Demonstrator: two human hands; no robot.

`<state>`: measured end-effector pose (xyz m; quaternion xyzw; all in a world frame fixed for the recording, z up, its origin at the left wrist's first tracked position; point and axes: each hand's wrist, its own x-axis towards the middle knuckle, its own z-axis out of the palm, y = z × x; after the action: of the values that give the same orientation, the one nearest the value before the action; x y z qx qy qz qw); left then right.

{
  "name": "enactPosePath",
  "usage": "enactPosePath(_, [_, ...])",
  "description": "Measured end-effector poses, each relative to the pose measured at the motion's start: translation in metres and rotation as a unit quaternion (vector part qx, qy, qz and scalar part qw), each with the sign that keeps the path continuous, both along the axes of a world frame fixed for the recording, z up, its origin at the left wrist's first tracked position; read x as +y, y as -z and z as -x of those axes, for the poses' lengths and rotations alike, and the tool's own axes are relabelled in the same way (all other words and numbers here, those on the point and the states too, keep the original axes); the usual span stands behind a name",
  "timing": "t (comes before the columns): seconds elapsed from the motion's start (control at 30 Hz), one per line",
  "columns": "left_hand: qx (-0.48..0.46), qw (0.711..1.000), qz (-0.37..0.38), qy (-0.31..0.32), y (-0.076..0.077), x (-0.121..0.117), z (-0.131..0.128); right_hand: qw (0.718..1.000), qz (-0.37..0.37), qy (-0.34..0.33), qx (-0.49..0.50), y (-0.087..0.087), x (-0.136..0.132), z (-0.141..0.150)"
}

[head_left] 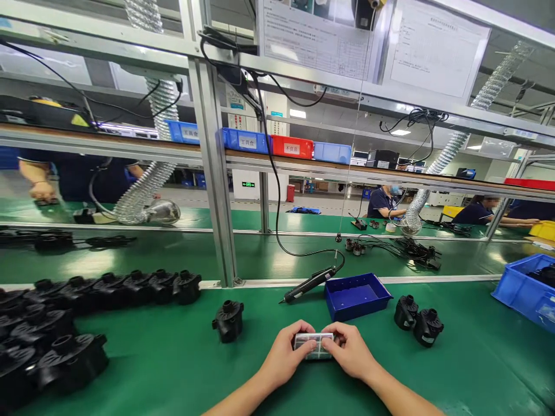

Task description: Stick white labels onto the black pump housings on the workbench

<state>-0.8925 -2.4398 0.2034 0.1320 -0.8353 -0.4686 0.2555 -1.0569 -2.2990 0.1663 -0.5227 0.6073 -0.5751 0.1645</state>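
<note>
Hands meet low at the middle of the green bench (173, 358), pinching a small pale block (313, 345) between them: the left hand (286, 353) grips its left end, the right hand (349, 351) its right end, fingers curled over the top. Just beyond lies an empty blue tray (356, 296) with an electric screwdriver (309, 284) beside it. A single black pump housing (228, 321) stands to the left, and two more black housings (418, 320) to the right.

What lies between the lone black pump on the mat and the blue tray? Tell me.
In the head view, the electric screwdriver lies between the lone black pump and the blue tray.
</note>
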Motion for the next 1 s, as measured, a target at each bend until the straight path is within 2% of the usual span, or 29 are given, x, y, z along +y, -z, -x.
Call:
enactPosePath(0.2, [0.035, 0.999, -0.026, -0.017, 0.000, 0.002, 0.002, 0.995, -0.004, -0.021, -0.096, 0.007, -0.008, 0.008])
enactPosePath(0.33, [0.044, 0.998, -0.033, -0.029, 0.006, -0.002, 0.004, 0.993, 0.018, -0.013, -0.112, 0.008, -0.011, 0.011])
enactPosePath(0.53, [0.036, 0.994, -0.102, -0.021, 0.015, -0.013, 0.008, 0.993, 0.023, -0.015, -0.114, 0.011, -0.012, 0.012])
enactPosePath(0.8, [0.042, 0.997, -0.028, -0.060, 0.004, -0.002, 0.006, 0.994, 0.026, 0.004, -0.105, 0.011, -0.012, 0.006])
enactPosePath(1.0, [0.060, 0.995, -0.065, -0.047, 0.005, -0.001, 0.006, 0.994, 0.047, 0.029, -0.095, 0.007, -0.009, 0.008])
